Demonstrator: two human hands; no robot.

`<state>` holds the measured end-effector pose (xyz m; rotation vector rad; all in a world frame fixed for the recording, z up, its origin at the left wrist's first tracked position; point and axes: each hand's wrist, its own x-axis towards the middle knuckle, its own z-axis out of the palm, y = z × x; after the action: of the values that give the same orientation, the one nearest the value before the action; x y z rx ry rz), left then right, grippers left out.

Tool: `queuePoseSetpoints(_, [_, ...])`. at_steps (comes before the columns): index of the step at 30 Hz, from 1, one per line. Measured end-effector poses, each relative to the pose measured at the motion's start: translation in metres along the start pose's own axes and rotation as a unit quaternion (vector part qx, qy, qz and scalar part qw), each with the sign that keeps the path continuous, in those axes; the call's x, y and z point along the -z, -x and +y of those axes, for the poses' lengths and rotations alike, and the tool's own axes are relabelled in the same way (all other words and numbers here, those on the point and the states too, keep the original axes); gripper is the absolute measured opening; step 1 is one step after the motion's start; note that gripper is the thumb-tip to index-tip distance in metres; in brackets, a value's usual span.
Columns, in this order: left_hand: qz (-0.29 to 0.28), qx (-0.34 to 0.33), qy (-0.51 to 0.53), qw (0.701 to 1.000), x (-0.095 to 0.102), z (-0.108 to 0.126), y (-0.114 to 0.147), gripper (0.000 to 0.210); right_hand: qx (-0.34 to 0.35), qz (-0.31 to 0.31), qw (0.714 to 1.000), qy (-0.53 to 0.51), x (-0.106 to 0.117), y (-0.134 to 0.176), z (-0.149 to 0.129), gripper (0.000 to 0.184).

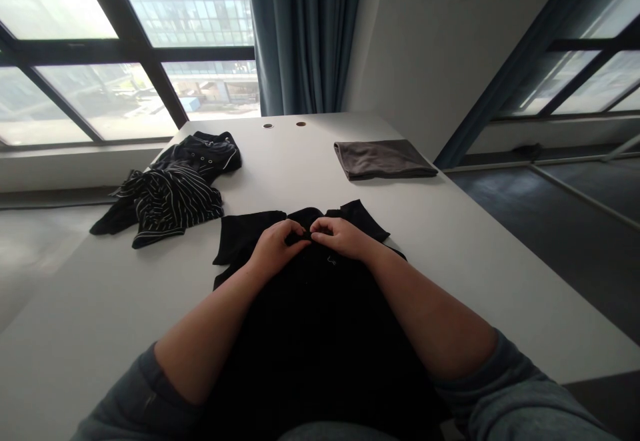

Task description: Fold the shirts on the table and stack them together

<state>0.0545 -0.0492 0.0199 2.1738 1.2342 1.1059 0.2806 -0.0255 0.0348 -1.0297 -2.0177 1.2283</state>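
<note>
A black short-sleeved shirt (320,334) lies spread over the table in front of me, its neck end pointing away and its sleeves out to both sides. Just below the neckline, my left hand (279,246) pinches the black cloth between thumb and fingers. My right hand (342,235) is closed on the same shirt close beside it, fingertips almost meeting the left ones. The exact bit of cloth in the fingertips is too dark to make out. A small white mark shows on the shirt's front below my right hand.
On the white table (280,167), a folded grey-brown cloth (383,159) lies at the far right. Black-and-white striped clothing (173,197) and a dark garment with eyelets (200,154) are heaped at the left edge. Two cable holes sit near the far edge, before a blue curtain (305,34).
</note>
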Motion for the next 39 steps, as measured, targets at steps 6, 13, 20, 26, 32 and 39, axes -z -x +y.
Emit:
queuePoseSetpoints(6, [0.005, -0.045, 0.025, 0.999, 0.001, 0.001, -0.001, 0.02, 0.039, -0.026, 0.998, 0.051, 0.0, 0.0, 0.0, 0.023])
queuePoseSetpoints(13, [-0.004, -0.084, -0.006, 0.996, 0.002, -0.003, -0.002, 0.012, 0.047, -0.009, 0.998, 0.028, -0.001, -0.001, 0.004, 0.024])
queuePoseSetpoints(20, [-0.005, 0.024, -0.096, 0.995, 0.0, 0.018, -0.004, 0.009, 0.03, 0.071, 0.997, 0.015, -0.007, -0.003, 0.009, 0.026])
queuePoseSetpoints(26, [-0.009, 0.097, -0.066, 0.993, -0.002, 0.031, -0.004, 0.011, 0.054, 0.122, 0.986, 0.098, -0.014, -0.002, 0.004, 0.019])
queuePoseSetpoints(32, [-0.006, 0.15, -0.021, 0.988, -0.002, 0.028, -0.006, 0.009, 0.106, 0.131, 0.973, 0.161, -0.017, -0.001, 0.002, 0.016])
queuePoseSetpoints(39, [0.009, 0.097, -0.039, 0.994, -0.001, 0.029, -0.004, 0.017, 0.12, 0.118, 0.963, 0.21, -0.018, -0.001, 0.003, 0.019])
